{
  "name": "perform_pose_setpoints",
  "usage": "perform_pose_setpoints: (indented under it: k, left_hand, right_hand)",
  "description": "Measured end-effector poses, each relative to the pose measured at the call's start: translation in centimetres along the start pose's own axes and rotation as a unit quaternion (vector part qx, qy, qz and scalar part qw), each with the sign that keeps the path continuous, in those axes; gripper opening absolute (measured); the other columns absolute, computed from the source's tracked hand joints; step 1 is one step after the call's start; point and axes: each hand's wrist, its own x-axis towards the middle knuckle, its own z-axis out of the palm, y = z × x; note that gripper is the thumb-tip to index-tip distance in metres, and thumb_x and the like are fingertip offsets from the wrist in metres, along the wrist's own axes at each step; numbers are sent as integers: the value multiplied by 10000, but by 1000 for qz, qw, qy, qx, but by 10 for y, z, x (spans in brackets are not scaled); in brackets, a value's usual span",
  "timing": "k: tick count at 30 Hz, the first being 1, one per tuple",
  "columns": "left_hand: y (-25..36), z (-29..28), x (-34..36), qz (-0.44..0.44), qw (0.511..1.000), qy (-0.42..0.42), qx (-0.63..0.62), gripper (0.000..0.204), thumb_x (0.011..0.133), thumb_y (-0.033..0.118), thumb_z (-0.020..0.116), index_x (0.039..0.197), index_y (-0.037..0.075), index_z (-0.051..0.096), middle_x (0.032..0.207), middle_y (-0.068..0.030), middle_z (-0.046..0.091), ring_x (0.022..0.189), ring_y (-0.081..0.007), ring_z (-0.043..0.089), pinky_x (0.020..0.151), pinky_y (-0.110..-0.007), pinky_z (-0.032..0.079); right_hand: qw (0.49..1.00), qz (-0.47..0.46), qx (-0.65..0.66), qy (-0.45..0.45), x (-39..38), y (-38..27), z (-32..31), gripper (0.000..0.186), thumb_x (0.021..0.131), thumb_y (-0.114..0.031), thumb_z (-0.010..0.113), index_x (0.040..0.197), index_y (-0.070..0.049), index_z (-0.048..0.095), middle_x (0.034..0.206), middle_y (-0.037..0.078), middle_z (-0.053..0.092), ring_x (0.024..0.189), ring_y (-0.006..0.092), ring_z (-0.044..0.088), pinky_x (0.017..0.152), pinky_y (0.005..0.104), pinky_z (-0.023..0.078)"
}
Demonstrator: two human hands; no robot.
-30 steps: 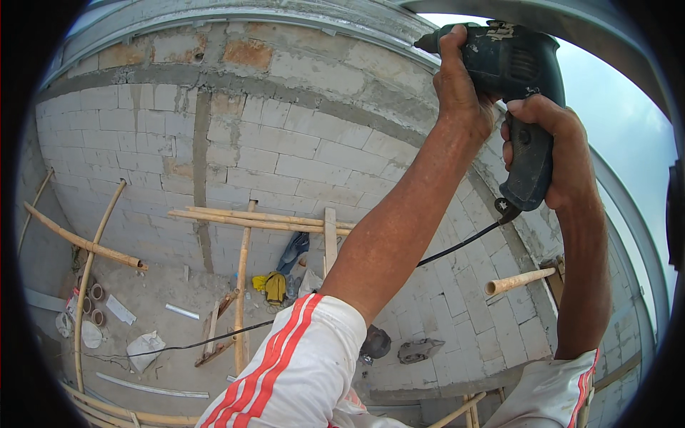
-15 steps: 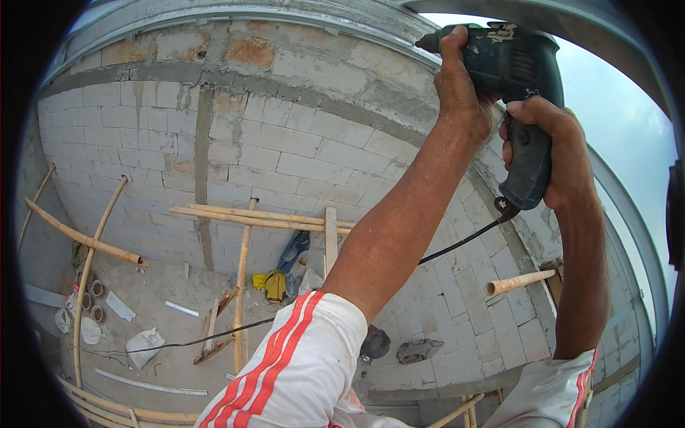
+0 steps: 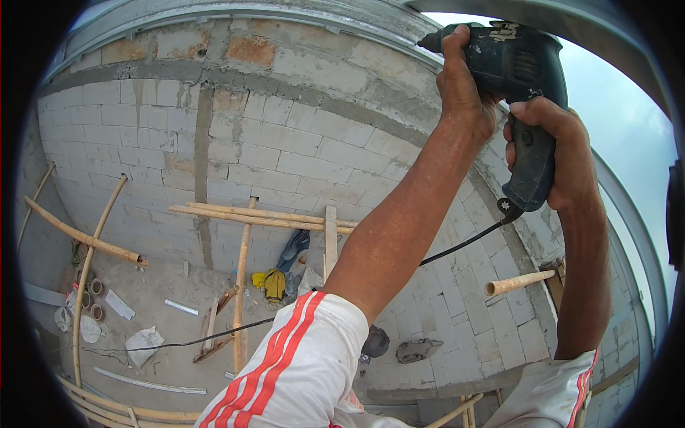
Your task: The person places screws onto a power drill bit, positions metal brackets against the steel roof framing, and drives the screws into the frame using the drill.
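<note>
A dark green power drill (image 3: 529,64) is held up at the upper right, its nose pointing left toward a galvanized metal channel (image 3: 285,13). My left hand (image 3: 462,82) supports the drill's front body from below, thumb laid along its side near the nose. Round the pistol grip, my right hand (image 3: 560,139) is closed, its thumb high on the handle. A black cord (image 3: 464,244) leaves the base of the grip and runs down behind my left arm. Whether the drill's tip touches the metal I cannot tell.
Bamboo poles (image 3: 242,285) form scaffolding below and left, and one bamboo end (image 3: 510,284) juts out under my right arm. A block wall (image 3: 307,143) rises ahead. Far below on the floor (image 3: 171,285) lie metal strips, a white sack (image 3: 145,346) and a yellow bag (image 3: 274,284).
The drill and both hands have shifted very slightly to the right. My grip on it is the same.
</note>
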Motion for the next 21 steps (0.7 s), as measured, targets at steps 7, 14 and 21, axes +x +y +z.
perform_pose_setpoints:
  k: [7, 14, 21]
  left_hand:
    - [0, 0, 0, 3, 1000, -7, 16, 664, 803, 554, 600, 1189, 29, 476, 1049, -91, 606, 900, -177, 690, 722, -305, 624]
    - [-1, -1, 1, 4, 1000, 7, 13, 671, 797, 550, 611, 1192, 27, 464, 1052, -90, 601, 902, -190, 689, 734, -328, 626]
    - [0, -1, 2, 6, 1000, 1, 8, 664, 806, 546, 597, 1196, 27, 459, 1060, -97, 601, 888, -193, 696, 737, -306, 633]
  right_hand:
    - [1000, 2, 5, 1, 2, 4, -5, 401, 750, -332, 650, 881, 46, 629, 682, 100, 597, 504, 137, 596, 434, 269, 475]
    - [1000, -3, 4, -9, 4, 4, -3, 405, 741, -348, 651, 872, 35, 627, 677, 91, 593, 505, 136, 596, 435, 264, 472]
    - [1000, -4, -4, -7, 3, 4, -3, 406, 744, -351, 649, 865, 37, 633, 676, 89, 591, 504, 139, 593, 435, 269, 469]
